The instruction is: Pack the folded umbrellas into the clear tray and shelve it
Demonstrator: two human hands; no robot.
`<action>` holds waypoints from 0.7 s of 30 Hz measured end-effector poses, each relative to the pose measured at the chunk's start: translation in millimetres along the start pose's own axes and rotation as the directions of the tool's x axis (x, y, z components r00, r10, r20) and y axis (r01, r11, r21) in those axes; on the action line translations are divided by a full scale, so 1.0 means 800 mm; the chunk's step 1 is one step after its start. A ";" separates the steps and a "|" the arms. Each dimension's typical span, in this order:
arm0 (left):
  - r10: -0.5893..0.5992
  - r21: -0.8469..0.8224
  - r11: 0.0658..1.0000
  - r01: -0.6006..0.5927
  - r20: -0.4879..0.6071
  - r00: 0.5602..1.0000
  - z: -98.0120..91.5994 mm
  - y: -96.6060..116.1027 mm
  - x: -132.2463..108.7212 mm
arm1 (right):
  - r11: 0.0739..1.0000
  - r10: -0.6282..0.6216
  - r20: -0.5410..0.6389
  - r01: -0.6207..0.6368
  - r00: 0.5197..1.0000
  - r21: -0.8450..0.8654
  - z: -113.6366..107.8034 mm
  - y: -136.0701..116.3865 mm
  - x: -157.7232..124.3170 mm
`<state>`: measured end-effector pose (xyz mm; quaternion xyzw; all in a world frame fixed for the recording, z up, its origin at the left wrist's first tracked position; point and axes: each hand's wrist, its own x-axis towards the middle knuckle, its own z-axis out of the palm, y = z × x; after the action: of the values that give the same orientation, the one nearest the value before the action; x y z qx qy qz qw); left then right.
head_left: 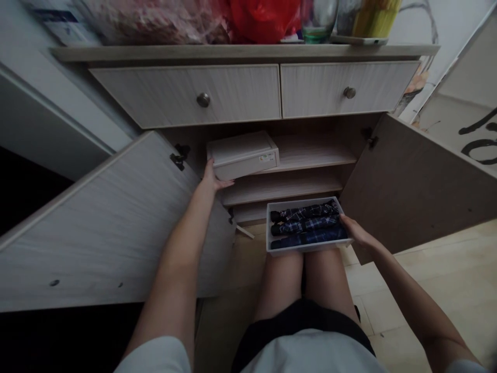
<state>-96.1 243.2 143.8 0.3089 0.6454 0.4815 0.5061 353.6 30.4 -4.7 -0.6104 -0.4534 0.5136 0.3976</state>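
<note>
My left hand (212, 178) grips the left end of a white box (243, 153) on the cabinet's upper shelf, with the thumb stretched along its front and the other fingers partly hidden. The box sits at a slant and bears a small label on its front. My right hand (356, 231) holds the right end of a white tray (287, 252) just above my knees. Three folded umbrellas (310, 224) in dark plaid lie side by side in the tray, their dark handles to the left.
Both cabinet doors stand open, the left door (128, 233) and the right door (419, 181). Lower shelves (287, 186) show behind the tray. Two closed drawers run above. On the cabinet top (248, 52) are a red bag (264, 20), plastic bags and a glass (318, 20).
</note>
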 end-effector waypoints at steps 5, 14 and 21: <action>-0.061 -0.292 0.956 0.020 -0.133 0.989 0.005 -0.005 -0.019 | 0.997 0.071 0.005 -0.071 0.997 0.023 -0.003 -0.007 -0.003; -0.004 -0.379 0.925 -0.039 -0.112 0.994 -0.041 -0.049 -0.109 | 0.990 0.113 -0.018 -0.112 0.993 0.084 -0.006 -0.019 -0.016; 0.022 -0.413 0.908 -0.069 -0.119 0.993 -0.074 -0.082 -0.165 | 0.981 0.122 -0.108 -0.104 0.987 0.162 -0.021 -0.020 -0.021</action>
<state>-107.3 85.6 131.2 0.1818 0.5479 0.6361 0.5120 366.5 18.4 17.1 -0.6314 -0.3522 0.5326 0.4401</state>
